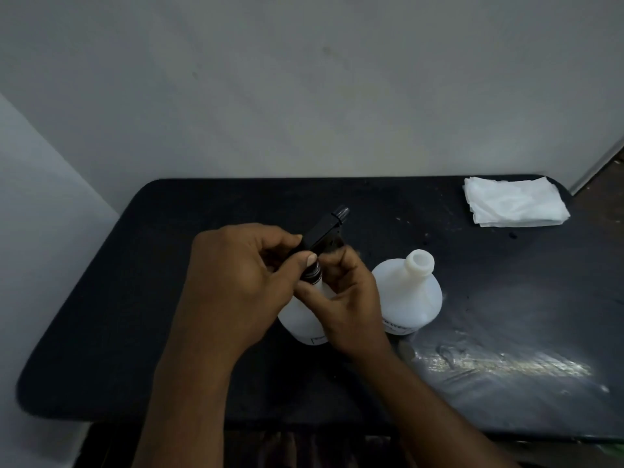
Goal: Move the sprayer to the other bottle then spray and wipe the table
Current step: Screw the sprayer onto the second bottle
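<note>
A black trigger sprayer [329, 231] sits on top of a white plastic bottle [304, 324] at the middle of the black table [135, 298]. My left hand [236, 278] grips the sprayer's body from the left, thumb near its ribbed collar. My right hand [347, 302] holds the bottle's neck and shoulder just below the collar, hiding much of the bottle. A second white bottle [410, 295] stands upright just to the right, its mouth open with no cap. The two bottles stand close, slightly apart.
A stack of folded white wipes [515, 202] lies at the table's far right corner. A wet, shiny patch [499, 363] covers the near right part of the tabletop. A grey wall stands right behind the table.
</note>
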`<state>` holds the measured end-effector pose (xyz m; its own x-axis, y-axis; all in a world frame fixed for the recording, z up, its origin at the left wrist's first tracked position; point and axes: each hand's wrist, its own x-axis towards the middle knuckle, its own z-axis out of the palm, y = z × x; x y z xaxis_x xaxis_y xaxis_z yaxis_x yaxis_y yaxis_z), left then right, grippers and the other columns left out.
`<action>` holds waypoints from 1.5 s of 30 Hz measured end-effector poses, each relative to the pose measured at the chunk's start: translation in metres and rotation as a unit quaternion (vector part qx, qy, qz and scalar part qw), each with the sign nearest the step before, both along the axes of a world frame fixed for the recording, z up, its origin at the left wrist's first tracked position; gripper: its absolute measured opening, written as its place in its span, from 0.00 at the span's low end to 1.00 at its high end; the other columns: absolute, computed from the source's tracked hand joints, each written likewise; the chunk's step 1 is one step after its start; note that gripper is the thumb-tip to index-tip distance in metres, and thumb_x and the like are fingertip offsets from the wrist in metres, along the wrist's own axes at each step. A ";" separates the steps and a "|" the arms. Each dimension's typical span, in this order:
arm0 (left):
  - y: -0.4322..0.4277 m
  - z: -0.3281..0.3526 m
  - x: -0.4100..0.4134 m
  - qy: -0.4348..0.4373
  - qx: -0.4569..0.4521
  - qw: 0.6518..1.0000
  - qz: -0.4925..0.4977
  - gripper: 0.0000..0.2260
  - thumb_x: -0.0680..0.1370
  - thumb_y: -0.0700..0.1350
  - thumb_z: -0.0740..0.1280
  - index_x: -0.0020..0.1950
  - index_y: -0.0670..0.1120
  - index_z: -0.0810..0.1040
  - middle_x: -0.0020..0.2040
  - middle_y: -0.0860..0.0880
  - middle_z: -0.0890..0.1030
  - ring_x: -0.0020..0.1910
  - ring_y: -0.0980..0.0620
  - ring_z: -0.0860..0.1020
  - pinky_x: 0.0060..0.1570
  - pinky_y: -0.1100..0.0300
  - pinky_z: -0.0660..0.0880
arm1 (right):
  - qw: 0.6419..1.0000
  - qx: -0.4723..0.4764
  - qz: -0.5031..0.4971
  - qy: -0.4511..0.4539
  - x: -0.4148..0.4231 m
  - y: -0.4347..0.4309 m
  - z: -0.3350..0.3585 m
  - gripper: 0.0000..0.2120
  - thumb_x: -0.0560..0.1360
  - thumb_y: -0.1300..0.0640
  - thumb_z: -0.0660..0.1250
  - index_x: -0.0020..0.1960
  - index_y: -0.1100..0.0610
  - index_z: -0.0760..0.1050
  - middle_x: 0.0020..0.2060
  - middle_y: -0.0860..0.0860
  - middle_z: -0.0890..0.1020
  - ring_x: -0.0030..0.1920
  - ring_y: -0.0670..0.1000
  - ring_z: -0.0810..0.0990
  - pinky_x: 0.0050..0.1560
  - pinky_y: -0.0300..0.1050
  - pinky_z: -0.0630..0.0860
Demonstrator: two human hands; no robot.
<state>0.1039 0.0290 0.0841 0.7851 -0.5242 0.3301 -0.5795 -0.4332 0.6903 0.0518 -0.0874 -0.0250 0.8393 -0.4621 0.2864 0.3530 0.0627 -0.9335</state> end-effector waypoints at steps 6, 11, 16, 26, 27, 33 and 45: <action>0.001 0.002 0.000 0.002 0.005 1.000 0.001 0.06 0.69 0.47 0.75 0.46 0.50 0.85 0.37 0.62 0.82 0.41 0.65 0.81 0.38 0.76 0.74 | 0.996 -0.082 0.016 -0.011 -0.001 0.000 0.001 0.08 0.76 0.52 0.68 0.51 0.55 0.75 0.43 0.47 0.81 0.46 0.49 0.81 0.47 0.47 0.77; 0.000 0.002 0.001 0.009 0.009 1.000 0.005 0.07 0.69 0.46 0.76 0.46 0.50 0.85 0.38 0.63 0.81 0.43 0.67 0.80 0.38 0.79 0.72 | 0.997 -0.071 0.035 -0.012 -0.002 -0.005 0.002 0.05 0.76 0.57 0.68 0.51 0.51 0.77 0.44 0.42 0.81 0.47 0.46 0.81 0.49 0.42 0.75; 0.001 0.002 0.001 0.019 0.008 1.000 0.004 0.07 0.68 0.47 0.76 0.45 0.50 0.85 0.36 0.61 0.82 0.39 0.66 0.81 0.37 0.77 0.73 | 1.000 -0.007 -0.026 0.010 -0.001 0.005 0.001 0.14 0.68 0.54 0.76 0.48 0.56 0.74 0.44 0.52 0.84 0.48 0.53 0.84 0.51 0.49 0.81; 0.000 0.003 0.001 0.028 0.008 1.000 0.012 0.08 0.68 0.49 0.75 0.45 0.51 0.85 0.36 0.63 0.81 0.40 0.68 0.80 0.36 0.79 0.72 | 0.998 -0.064 0.001 0.016 -0.005 -0.001 0.003 0.10 0.76 0.59 0.69 0.56 0.61 0.79 0.49 0.52 0.85 0.53 0.51 0.83 0.54 0.45 0.78; 0.000 0.003 0.001 0.027 0.008 1.000 0.012 0.07 0.67 0.49 0.75 0.45 0.51 0.85 0.36 0.63 0.81 0.40 0.67 0.80 0.35 0.79 0.72 | 0.998 -0.063 -0.010 0.020 -0.005 0.000 0.003 0.11 0.75 0.58 0.70 0.56 0.60 0.79 0.49 0.50 0.85 0.53 0.49 0.83 0.53 0.42 0.78; -0.001 0.004 -0.001 0.031 0.005 0.999 0.016 0.07 0.68 0.48 0.75 0.44 0.51 0.85 0.36 0.63 0.82 0.39 0.68 0.80 0.35 0.79 0.72 | 0.989 -0.074 -0.120 0.033 -0.007 0.016 0.001 0.10 0.71 0.54 0.73 0.53 0.51 0.80 0.46 0.43 0.86 0.49 0.44 0.84 0.49 0.34 0.77; -0.007 0.000 -0.006 0.019 0.006 0.998 0.055 0.05 0.69 0.47 0.75 0.43 0.49 0.85 0.33 0.63 0.79 0.41 0.69 0.79 0.33 0.80 0.71 | 0.986 -0.081 -0.144 0.020 -0.003 0.018 0.001 0.08 0.70 0.55 0.74 0.49 0.50 0.79 0.42 0.43 0.84 0.45 0.45 0.84 0.46 0.35 0.78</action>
